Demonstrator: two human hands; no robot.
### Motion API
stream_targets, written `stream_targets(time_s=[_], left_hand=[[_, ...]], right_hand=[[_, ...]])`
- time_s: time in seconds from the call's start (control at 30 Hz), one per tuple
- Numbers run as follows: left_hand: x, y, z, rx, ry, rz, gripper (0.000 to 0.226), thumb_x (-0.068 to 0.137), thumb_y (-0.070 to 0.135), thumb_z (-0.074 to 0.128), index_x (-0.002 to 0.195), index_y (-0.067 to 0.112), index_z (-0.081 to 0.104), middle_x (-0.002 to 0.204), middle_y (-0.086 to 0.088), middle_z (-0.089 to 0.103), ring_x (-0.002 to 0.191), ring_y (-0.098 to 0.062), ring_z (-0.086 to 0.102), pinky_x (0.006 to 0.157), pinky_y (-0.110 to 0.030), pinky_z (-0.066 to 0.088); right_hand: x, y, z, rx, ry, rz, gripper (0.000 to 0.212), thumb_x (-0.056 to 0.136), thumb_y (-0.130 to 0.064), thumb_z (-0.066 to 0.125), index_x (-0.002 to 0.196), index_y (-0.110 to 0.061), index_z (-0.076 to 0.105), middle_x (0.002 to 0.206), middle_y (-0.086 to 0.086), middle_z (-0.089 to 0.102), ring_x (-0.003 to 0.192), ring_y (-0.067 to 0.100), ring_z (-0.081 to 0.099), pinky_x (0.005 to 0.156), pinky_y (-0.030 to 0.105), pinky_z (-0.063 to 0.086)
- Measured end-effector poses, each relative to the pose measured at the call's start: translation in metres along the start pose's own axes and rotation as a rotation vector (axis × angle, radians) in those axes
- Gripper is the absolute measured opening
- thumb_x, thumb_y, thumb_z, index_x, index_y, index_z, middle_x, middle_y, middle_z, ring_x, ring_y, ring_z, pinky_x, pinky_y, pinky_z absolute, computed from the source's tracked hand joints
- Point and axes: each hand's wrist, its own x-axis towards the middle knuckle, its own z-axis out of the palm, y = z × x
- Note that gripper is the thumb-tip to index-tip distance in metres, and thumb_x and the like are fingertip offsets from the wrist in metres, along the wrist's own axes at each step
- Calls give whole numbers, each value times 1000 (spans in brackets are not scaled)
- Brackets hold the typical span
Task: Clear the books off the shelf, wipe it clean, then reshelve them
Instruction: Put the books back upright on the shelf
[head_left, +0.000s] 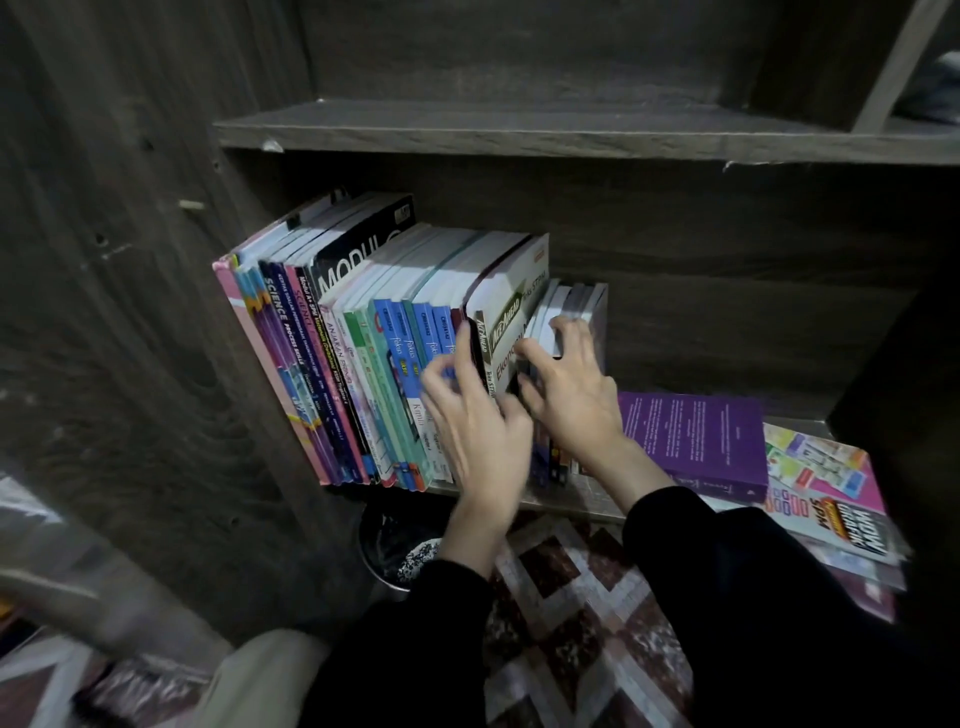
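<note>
Dark wood-grain board makes up the shelf (587, 501), and only the head view is given. A white Ace Ahead book (511, 306) stands upright on it and is taken here as the landmark. To the left of the Ace Ahead book a tight row of books (332, 364) is packed upright as far as the side wall. Just to its right a few short books (576, 299) stand touching it. Further right of it a purple book (696, 441) lies flat, and beyond that a pile of workbooks (831, 499) overhangs the shelf edge. Above it an upper board (519, 130) is seen, and below it a bin (384, 545) and a patterned rug (571, 597).

No cloth is to be seen, and most books are on the shelf. It cannot be told from this moment alone whether clearing has barely begun or reshelving is nearly finished. In either case the flat books to the right of the Ace Ahead book are judged to need handling.

The left hand (475, 431) is laid against the spines at and just left of the Ace Ahead book. Its fingers (441, 379) are spread, half bent and blurred, so it cannot be told whether anything is gripped. The right hand (569, 395) is set just right of the Ace Ahead book. Its fingers (571, 330) are hooked over the tops of the short books, which are held.
</note>
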Motion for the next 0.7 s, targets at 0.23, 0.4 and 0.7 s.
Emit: stream_targets(time_s=[0.23, 0.4, 0.7], left_hand=[[24, 6, -12, 280, -201, 174, 40, 88, 26, 57, 127, 18, 56, 117, -5, 37, 110, -19, 35, 88, -32, 42], [22, -11, -16, 260, -164, 141, 85, 87, 25, 61, 152, 26, 7, 114, -9, 34, 95, -18, 40, 74, -29, 39], [46, 12, -18, 402, -142, 278, 39, 89, 23, 57, 125, 15, 46, 110, -8, 44, 96, -21, 47, 64, -26, 34]], right_hand=[[-3, -2, -5, 32, -18, 17, 37, 94, -29, 52, 131, -28, 43, 148, 10, 19, 143, 27, 7, 76, 49, 49], [-4, 0, -7, 11, -4, -10, 39, 94, -27, 53, 131, -26, 43, 147, 12, 21, 143, 29, 8, 77, 51, 51], [-2, -1, -6, 3, -2, -14, 36, 93, -29, 56, 127, -26, 44, 145, 12, 22, 141, 29, 12, 75, 49, 53]])
